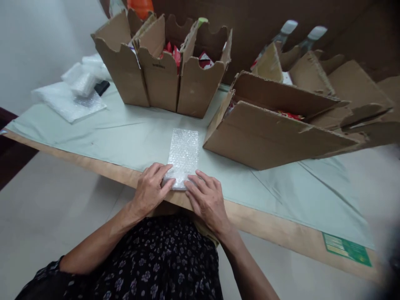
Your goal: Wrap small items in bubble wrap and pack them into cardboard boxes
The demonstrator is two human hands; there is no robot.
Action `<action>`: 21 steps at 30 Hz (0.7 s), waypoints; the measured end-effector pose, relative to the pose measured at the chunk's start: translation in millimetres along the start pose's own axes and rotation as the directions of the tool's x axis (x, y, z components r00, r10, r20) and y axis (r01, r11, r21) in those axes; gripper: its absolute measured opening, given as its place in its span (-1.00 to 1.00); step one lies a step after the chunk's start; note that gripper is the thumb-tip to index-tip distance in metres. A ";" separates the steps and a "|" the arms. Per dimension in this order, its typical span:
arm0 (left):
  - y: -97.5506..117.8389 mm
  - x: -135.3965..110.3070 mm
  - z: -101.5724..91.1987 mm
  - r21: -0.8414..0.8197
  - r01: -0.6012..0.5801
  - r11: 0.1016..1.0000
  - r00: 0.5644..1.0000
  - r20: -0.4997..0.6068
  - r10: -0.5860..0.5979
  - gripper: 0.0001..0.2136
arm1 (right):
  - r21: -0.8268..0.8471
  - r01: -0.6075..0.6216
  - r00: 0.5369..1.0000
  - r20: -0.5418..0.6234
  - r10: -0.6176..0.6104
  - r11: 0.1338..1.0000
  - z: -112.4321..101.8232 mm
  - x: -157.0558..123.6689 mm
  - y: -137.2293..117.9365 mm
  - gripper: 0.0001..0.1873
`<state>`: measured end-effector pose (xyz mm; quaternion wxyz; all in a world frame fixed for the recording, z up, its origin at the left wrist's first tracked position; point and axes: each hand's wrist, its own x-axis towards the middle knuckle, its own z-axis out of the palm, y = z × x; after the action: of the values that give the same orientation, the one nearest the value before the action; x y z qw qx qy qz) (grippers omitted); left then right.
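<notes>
A strip of clear bubble wrap (184,148) lies flat on the pale green cloth, its near end thicker and folded at the table's front edge. At the left side of that near end, my left hand (152,185) grips it with thumb and bent fingers. My right hand (208,196) holds the right side, fingers curved over the top. Whether anything is inside the fold, I cannot tell.
Several cardboard bins (159,83) with red packets stand at the back. Another long cardboard box (275,135) is close on the right, with bottles (289,27) behind. Bubble-wrap pieces (68,100) and a black item (102,87) lie at left. A wooden edge (275,233) runs along the front.
</notes>
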<state>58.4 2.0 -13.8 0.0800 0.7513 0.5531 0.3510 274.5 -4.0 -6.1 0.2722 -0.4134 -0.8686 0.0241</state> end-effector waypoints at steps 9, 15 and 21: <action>-1.4 -2.8 -14.4 -0.136 -0.043 0.990 0.993 0.103 0.058 -0.72 | 0.158 -0.121 0.990 -0.053 0.130 0.980 -4.6 5.3 -3.1 -0.77; -12.1 18.8 0.4 0.038 0.057 0.998 0.995 0.079 -0.060 -0.71 | -0.047 -0.035 0.999 0.017 0.036 0.998 2.2 11.0 -4.7 -0.69; -4.7 0.4 -13.2 -0.071 -0.164 0.984 0.984 0.058 0.168 -0.67 | 0.080 -0.052 0.998 -0.015 0.053 0.995 2.1 15.0 5.3 -0.77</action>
<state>46.7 0.6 -6.2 0.0929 0.8025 0.4737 0.3505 269.6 10.8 -2.5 0.2949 -0.4251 -0.8535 0.0623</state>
